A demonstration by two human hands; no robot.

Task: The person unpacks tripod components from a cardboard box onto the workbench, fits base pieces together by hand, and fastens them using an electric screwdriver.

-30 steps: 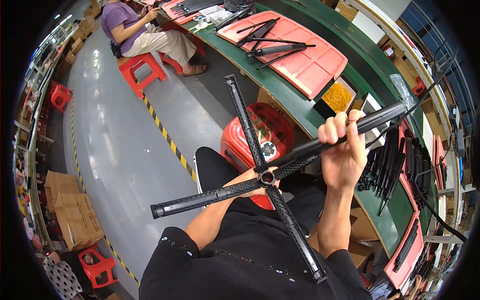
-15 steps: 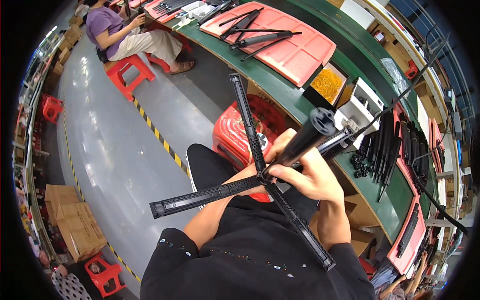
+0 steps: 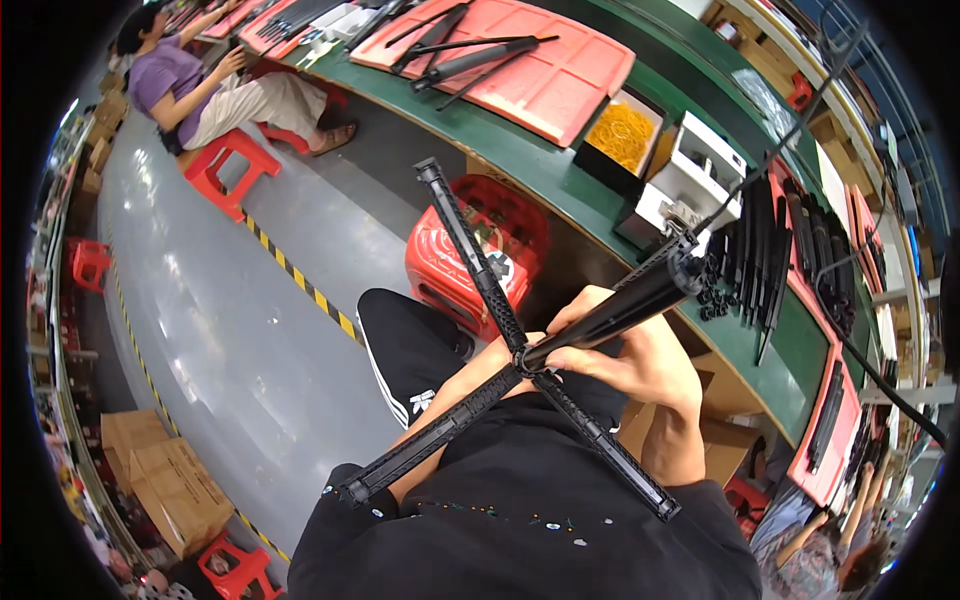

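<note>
A black tripod stand (image 3: 488,283) is held in front of my torso, its three ribbed legs spread apart from a central hub. Its thick round tube slants up and right from the hub. My right hand (image 3: 650,365) is closed round the lower tube, with the thumb along its near side. Behind the hub and legs lies my left hand (image 3: 507,356). Its fingers are mostly hidden, so its grip does not show. One leg points away toward a red stool, another crosses my left forearm, and the third reaches over the right of my black shirt.
A green workbench (image 3: 560,190) runs along the right, with folded black stands on a pink tray (image 3: 570,75), a box of yellow rubber bands (image 3: 620,135) and black tubes (image 3: 760,260). A red stool (image 3: 470,255) stands ahead. A person in purple (image 3: 170,80) sits far left.
The tripod has turned in my hands: its tube top swung right and down, and the left leg swung toward my left upper arm. My view has shifted slightly to the right.
</note>
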